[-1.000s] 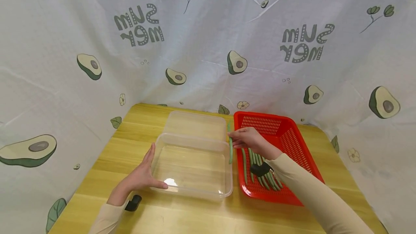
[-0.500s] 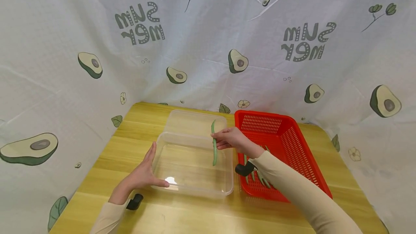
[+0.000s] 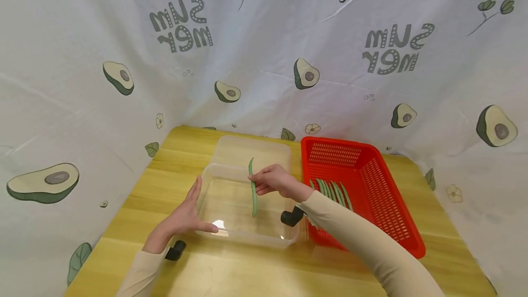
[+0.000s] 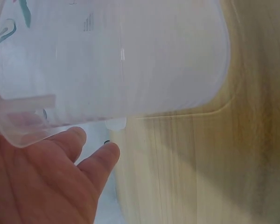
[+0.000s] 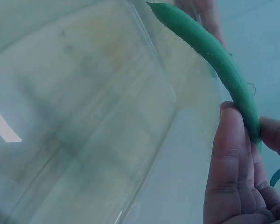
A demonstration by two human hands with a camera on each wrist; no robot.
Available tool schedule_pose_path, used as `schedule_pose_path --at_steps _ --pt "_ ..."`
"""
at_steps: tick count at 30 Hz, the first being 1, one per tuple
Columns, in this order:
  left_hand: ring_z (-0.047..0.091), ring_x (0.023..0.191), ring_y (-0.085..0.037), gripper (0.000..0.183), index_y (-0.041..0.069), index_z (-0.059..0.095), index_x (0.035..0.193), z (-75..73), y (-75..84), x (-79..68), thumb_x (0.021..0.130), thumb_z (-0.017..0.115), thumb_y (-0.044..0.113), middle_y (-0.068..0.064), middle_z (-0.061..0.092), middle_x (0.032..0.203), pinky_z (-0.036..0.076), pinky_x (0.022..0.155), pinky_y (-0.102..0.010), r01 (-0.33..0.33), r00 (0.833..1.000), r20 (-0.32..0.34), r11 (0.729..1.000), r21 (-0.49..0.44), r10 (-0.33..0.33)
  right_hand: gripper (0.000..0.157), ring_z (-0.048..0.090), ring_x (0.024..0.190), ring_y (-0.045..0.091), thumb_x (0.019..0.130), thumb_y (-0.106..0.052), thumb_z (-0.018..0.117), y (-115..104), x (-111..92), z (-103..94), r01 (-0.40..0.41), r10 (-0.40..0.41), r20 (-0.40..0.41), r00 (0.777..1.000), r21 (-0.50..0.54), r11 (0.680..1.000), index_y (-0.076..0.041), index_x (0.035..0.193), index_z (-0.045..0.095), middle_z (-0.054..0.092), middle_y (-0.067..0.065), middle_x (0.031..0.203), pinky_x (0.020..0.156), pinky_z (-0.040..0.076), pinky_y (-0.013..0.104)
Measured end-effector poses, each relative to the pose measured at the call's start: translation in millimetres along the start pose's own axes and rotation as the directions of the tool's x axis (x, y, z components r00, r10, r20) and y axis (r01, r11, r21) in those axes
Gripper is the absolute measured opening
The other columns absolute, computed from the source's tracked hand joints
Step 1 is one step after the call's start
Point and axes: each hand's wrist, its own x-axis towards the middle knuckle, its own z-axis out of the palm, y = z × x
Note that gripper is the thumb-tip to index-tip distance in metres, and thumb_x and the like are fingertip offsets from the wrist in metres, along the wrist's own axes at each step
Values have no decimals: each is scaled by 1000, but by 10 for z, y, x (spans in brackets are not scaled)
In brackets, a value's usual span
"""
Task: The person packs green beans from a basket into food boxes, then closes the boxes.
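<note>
My right hand (image 3: 275, 180) pinches one green bean (image 3: 254, 198) near its middle, above the clear plastic container (image 3: 243, 236). Up close in the right wrist view, the slightly curved bean (image 5: 214, 53) lies between thumb and fingertips, its pointed end upward. The container beneath holds nothing visible. At its left side, my left hand (image 3: 181, 218) rests with fingers straight and thumb spread along the front wall. The left wrist view has the hand (image 4: 46, 179) right at the container's translucent wall (image 4: 168, 60). Several more green beans (image 3: 339, 194) lie in the red basket (image 3: 387, 187), partly hidden by the right sleeve.
A flat translucent lid (image 3: 253, 149) lies on the wooden table (image 3: 165, 187) behind the container. The red basket stands close to the container's right side. A white curtain (image 3: 255, 58) with avocado prints hangs behind and beside the table.
My right hand has carried the bean leftward, from the gap between basket and container to over the container's middle. The left hand has stayed at the container's left side.
</note>
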Motion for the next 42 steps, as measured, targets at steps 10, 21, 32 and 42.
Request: schedule_pose_path --at_steps 10,21,32,42 --pt "3 138 -46 146 8 -18 149 10 7 3 57 90 42 -24 -12 154 18 105 -61 29 1000 7 999 -29 -29 24 62 53 13 88 -12 68 55 129 319 -14 13 45 999 3 1000 11 92 66 62 8 66 71 55 41" --pt "4 138 -43 145 7 -16 149 -9 33 20 57 90 44 -21 -11 155 18 106 -60 39 999 7 999 -29 -38 17 63 53 13 87 -10 69 72 242 623 -40 39 44 998 23 999 5 81 66 64 9 65 70 55 41" --pt "3 139 -43 145 9 -16 150 -10 31 13 57 90 44 -18 -12 155 18 106 -60 57 998 8 996 -61 -57 16 65 55 16 87 -8 69 94 379 816 -49 50 58 997 -3 999 6 80 66 66 13 67 71 55 42" --pt "4 139 -42 145 11 -16 150 17 15 1 57 92 38 -17 -12 155 17 106 -59 76 997 5 995 -71 -75 19 67 56 20 85 -9 70 173 457 956 -69 72 19 997 -127 989 6 74 68 68 19 70 67 55 38"
